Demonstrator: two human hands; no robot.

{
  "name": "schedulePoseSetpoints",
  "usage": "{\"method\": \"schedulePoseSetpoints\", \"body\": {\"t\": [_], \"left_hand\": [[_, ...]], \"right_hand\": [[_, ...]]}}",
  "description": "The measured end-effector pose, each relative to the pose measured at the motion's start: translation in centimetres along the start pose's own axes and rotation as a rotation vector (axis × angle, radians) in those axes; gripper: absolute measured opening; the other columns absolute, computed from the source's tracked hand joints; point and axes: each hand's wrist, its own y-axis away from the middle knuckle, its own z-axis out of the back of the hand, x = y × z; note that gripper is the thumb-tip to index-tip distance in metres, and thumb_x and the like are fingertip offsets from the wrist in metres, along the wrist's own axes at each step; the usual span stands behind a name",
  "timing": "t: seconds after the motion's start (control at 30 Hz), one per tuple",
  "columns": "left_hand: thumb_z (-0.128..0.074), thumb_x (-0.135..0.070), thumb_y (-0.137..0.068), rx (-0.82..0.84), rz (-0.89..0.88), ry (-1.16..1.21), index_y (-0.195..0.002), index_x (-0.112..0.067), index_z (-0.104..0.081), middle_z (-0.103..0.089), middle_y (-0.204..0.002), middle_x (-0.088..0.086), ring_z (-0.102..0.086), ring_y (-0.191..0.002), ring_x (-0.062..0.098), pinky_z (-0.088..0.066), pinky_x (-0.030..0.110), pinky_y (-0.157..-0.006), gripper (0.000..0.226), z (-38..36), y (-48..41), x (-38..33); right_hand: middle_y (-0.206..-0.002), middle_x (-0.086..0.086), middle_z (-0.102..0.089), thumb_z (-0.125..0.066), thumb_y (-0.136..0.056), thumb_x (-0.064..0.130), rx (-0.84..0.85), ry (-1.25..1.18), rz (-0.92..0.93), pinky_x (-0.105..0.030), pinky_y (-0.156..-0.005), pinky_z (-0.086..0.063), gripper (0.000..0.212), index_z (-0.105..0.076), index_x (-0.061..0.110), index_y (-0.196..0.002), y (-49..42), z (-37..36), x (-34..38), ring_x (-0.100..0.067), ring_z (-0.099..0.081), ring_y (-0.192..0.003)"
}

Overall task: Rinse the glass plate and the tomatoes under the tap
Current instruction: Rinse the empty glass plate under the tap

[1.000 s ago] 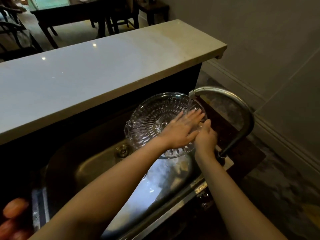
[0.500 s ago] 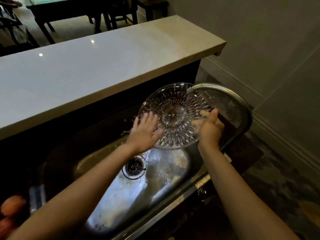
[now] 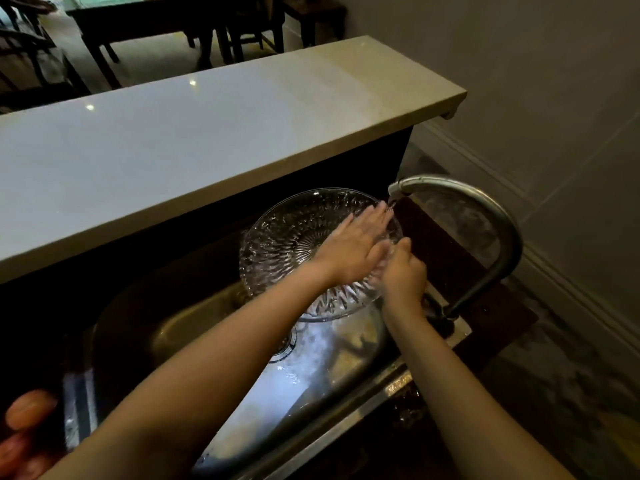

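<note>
A cut-glass plate [image 3: 287, 237] is held tilted over the steel sink [image 3: 242, 393], just below the spout of the curved tap [image 3: 485, 209]. My right hand [image 3: 403, 271] grips the plate's right rim. My left hand [image 3: 353, 244] lies flat inside the plate, fingers together and stretched toward the spout, where water runs. Red tomatoes [image 3: 27, 410] lie at the lower left beside the sink, dim and partly cut off by the frame edge.
A pale stone counter [image 3: 207, 140] rises behind the sink. The drain [image 3: 285, 344] shows under my left forearm. A wall with a skirting board stands at the right, with patterned floor below. Dark table and chairs stand beyond the counter.
My left hand has moved from the plate's left rim across to its right side under the spout. The plate has tipped flatter and lower over the sink.
</note>
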Motion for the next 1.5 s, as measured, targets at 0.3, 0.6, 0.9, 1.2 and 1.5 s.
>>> {"method": "schedulePoseSetpoints", "body": {"t": [0.3, 0.6, 0.9, 1.2, 1.5], "left_hand": [[-0.019, -0.049, -0.098, 0.052, 0.167, -0.026, -0.149, -0.027, -0.004, 0.002, -0.160, -0.003, 0.004, -0.146, 0.013, 0.005, 0.033, -0.115, 0.058, 0.9, 1.2, 6.8], [-0.048, -0.044, -0.092, -0.046, -0.189, 0.062, -0.141, -0.031, -0.038, -0.032, -0.149, -0.011, -0.027, -0.139, 0.005, -0.029, 0.030, -0.115, 0.051, 0.1, 10.3, 2.2], [-0.065, -0.019, -0.086, -0.354, -0.032, 0.332, -0.100, -0.014, -0.071, -0.073, -0.093, -0.002, -0.068, -0.083, 0.005, -0.052, 0.021, -0.074, 0.017, 4.5, 9.7, 3.4], [-0.059, -0.013, -0.087, -0.284, 0.229, 1.098, -0.094, -0.011, -0.066, -0.076, -0.086, 0.005, -0.072, -0.082, 0.020, -0.060, 0.030, -0.071, 0.010, 4.4, 9.0, 5.5], [-0.054, -0.019, -0.091, -0.422, 0.431, 1.573, -0.097, -0.011, -0.064, -0.075, -0.089, 0.011, -0.073, -0.080, 0.021, -0.058, 0.024, -0.059, 0.015, 3.2, 8.2, 10.1]], "right_hand": [[-0.040, 0.003, -0.062, -0.026, -0.100, 0.040, -0.061, -0.023, -0.001, -0.027, -0.049, -0.044, 0.050, -0.067, 0.013, -0.088, -1.4, 1.5, 0.4, -0.019, -0.057, -0.049], [-0.075, -0.021, -0.065, -0.031, -0.100, 0.034, -0.001, 0.172, -0.172, -0.034, -0.057, -0.051, 0.047, -0.058, -0.005, -0.099, -4.4, 1.4, 2.0, -0.030, -0.066, -0.063], [-0.107, -0.025, -0.061, -0.023, -0.098, 0.048, 0.339, 0.422, -0.243, -0.037, -0.068, -0.052, 0.062, -0.047, -0.001, -0.127, -5.1, 0.4, 5.1, -0.033, -0.061, -0.091], [-0.107, 0.007, -0.056, -0.028, -0.098, 0.045, 0.390, 0.444, 0.193, -0.025, -0.082, -0.037, 0.041, -0.053, 0.019, -0.117, -5.7, 0.9, 2.4, -0.012, -0.051, -0.102], [-0.088, 0.005, -0.062, -0.047, -0.091, 0.048, 0.439, 0.361, 0.157, -0.025, -0.067, -0.049, 0.031, -0.058, 0.020, -0.098, -6.1, 2.8, -0.4, -0.009, -0.061, -0.081]]}}
